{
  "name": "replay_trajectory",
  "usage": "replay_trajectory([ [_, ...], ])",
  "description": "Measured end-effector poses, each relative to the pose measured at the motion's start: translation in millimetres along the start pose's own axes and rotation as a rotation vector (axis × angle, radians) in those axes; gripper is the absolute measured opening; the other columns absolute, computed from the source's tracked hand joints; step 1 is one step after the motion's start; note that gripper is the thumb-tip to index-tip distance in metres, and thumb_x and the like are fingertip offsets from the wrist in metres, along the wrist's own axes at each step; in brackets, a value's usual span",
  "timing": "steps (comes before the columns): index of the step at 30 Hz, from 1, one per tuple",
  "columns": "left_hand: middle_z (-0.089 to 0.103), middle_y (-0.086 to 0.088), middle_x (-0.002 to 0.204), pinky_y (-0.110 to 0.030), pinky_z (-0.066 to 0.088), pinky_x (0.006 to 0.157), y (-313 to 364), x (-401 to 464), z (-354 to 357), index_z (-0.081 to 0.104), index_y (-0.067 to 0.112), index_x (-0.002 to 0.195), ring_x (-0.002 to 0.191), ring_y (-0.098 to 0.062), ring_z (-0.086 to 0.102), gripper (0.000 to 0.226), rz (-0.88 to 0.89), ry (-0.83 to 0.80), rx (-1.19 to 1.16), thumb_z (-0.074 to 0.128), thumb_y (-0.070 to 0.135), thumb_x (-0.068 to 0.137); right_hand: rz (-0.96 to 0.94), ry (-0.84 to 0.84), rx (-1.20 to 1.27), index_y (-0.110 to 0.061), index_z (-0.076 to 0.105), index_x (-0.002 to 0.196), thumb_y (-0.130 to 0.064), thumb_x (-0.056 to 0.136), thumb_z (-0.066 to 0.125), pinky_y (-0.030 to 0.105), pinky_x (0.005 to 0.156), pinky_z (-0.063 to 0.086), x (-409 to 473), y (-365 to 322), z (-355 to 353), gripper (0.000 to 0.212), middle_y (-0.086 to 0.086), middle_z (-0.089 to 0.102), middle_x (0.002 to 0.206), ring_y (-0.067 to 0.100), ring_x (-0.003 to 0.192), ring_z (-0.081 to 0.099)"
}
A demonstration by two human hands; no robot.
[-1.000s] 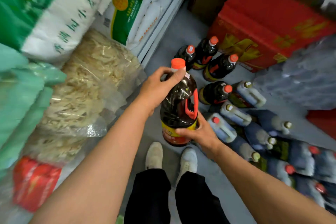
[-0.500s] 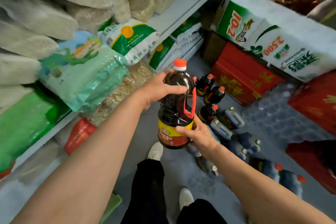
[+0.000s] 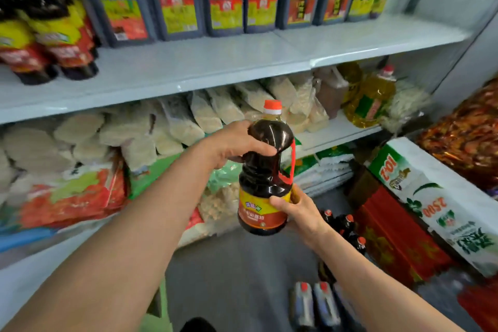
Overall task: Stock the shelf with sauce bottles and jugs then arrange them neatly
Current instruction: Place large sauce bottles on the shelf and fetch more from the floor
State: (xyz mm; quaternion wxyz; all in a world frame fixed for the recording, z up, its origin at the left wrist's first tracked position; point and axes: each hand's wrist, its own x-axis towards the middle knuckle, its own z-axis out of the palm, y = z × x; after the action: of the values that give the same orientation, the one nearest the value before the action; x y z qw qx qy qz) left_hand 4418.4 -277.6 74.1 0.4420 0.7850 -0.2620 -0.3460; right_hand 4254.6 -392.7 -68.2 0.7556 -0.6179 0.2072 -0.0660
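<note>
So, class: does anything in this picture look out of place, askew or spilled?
Yes: sauce bottles and jugs stand on the floor, not shelved. The held sauce bottle tilts slightly. No spill shows.

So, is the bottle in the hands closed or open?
Closed: the orange cap sits on the neck of the sauce bottle.

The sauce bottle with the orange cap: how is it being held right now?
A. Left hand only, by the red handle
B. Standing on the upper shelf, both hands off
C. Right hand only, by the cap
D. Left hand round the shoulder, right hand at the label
D: the left hand wraps the shoulder of the sauce bottle and the right hand grips it low at the label, in the air below the upper shelf.
</note>
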Motion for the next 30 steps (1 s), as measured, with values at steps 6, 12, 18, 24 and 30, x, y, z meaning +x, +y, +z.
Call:
replay_trajectory([
  [6,0.070,0.004,0.111,-0.044,0.053,0.093,7,-47,-83,0.064,0.026,0.117,0.108,-0.018,0.063,0.050,0.047,0.211,-0.057,0.086,0.019,0.072,-0.055,-0.078,-0.073,-0.027,0.065,0.124,-0.046,0.053,0.090,0.044,0.089,0.056,33,-49,66,0.079,0.001,0.075,0.115,0.024,0.109,0.070],
  [12,0.072,0.001,0.104,-0.043,0.056,0.088,-12,-93,-181,0.065,0.020,0.117,0.101,-0.020,0.067,0.054,0.043,0.405,-0.081,0.090,0.025,0.068,-0.129,-0.177,-0.041,-0.020,0.064,0.119,-0.033,0.065,0.084,0.036,0.076,0.055,61,-74,171,0.059,-0.002,0.076,0.108,0.016,0.098,0.074],
  [18,0.071,0.003,0.109,-0.041,0.058,0.083,-35,-147,-300,0.066,0.021,0.117,0.104,-0.018,0.066,0.057,0.040,0.547,-0.076,0.091,0.029,0.067,-0.212,-0.242,-0.019,-0.019,0.067,0.123,-0.040,0.063,0.088,0.042,0.087,0.058,96,-94,303,0.067,0.006,0.074,0.115,0.026,0.107,0.071],
  [24,0.074,0.006,0.102,-0.040,0.059,0.082,-50,-203,-416,0.068,0.024,0.113,0.098,-0.016,0.069,0.053,0.095,0.684,-0.071,0.091,0.027,0.065,-0.280,-0.355,-0.028,-0.023,0.070,0.120,-0.028,0.077,0.082,0.030,0.076,0.056,125,-128,436,0.046,0.000,0.076,0.112,0.018,0.102,0.073],
  [30,0.074,0.009,0.101,-0.043,0.058,0.086,-76,-228,-504,0.071,0.029,0.108,0.096,-0.014,0.070,0.051,0.161,0.785,-0.026,0.093,0.032,0.061,-0.366,-0.386,-0.020,-0.026,0.065,0.128,-0.027,0.082,0.075,0.038,0.089,0.057,160,-141,539,0.047,-0.002,0.072,0.122,0.017,0.112,0.069],
])
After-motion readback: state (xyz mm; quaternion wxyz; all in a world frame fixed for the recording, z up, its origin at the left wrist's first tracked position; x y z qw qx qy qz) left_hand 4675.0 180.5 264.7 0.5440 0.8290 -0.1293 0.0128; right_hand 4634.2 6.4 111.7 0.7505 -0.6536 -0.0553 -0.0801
